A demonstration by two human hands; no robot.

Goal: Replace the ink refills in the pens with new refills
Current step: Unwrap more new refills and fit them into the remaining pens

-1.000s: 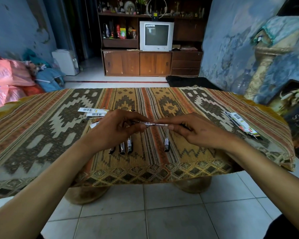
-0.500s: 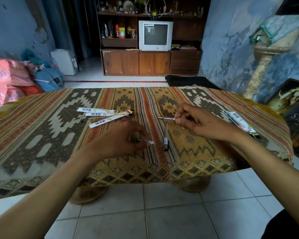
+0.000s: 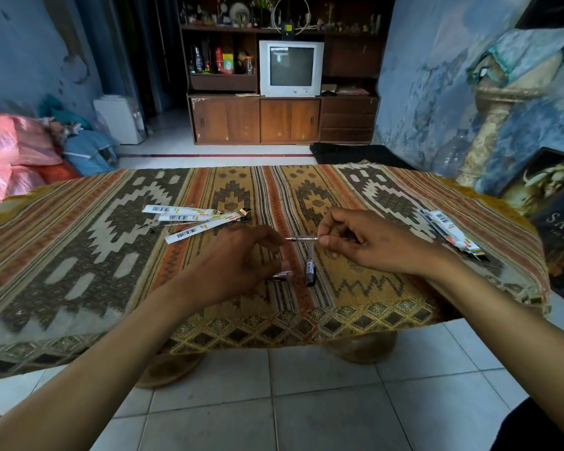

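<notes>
Right hand (image 3: 368, 245) pinching refill (image 3: 302, 238), left hand (image 3: 241, 262) gripping pen part (image 3: 282, 275), lettering unreadable

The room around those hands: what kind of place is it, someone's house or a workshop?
Most likely a home living room. An old box television stands on a wooden wall cabinet with ornaments on its shelves, and the work goes on at a low table under a woven patterned cloth on a tiled floor.

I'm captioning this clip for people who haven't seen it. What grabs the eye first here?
Two hands meet over the middle of a patterned tablecloth: the right hand pinches a thin refill, the left hand holds a pen part low beside it. A black pen lies between them, with white refill packets behind the left hand.
</notes>
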